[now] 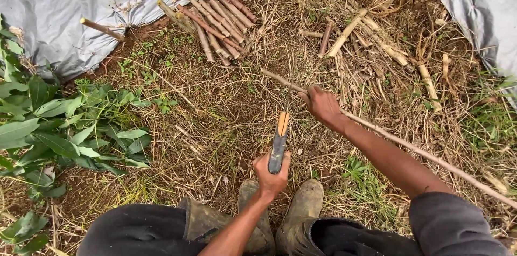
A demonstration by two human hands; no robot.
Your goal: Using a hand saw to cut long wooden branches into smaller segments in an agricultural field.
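My left hand (271, 174) is shut tight round the handle of a long dark-bladed knife w/ an orange-tipped back edge (279, 143); blade points up & away from me, roughly toward the other hand. My right hand (321, 105) is closed round a long thin pale-brown stem (425, 153), gripping it near its far end. The stem runs from past my fingers at upper left, under my forearm, down to the frame's right edge. Knife tip sits just beside the stem, left of my right wrist; can't tell if it's touching.

Below the hands: my two muddy olive rubber boots (280, 207), toes forward, just under the knife hand, w/ dark trousers either side.

Ground is dry straw & brown soil (215, 121) w/ bits of green weed. Further out, top centre, a bundle of short reddish-brown cut stem pieces (218, 19) lies side by side, well apart from my hands. Right of that, a few paler cut sticks (347, 32) are scattered loose on the straw, more of them toward the upper right.

Left side: a heap of green leafy branches (59, 127) near my left knee. Top left, a grey plastic sheet (59, 13) covers the soil, one short stick (102, 30) resting at its edge. Another piece of the same grey sheet (479, 8) shows at top right.
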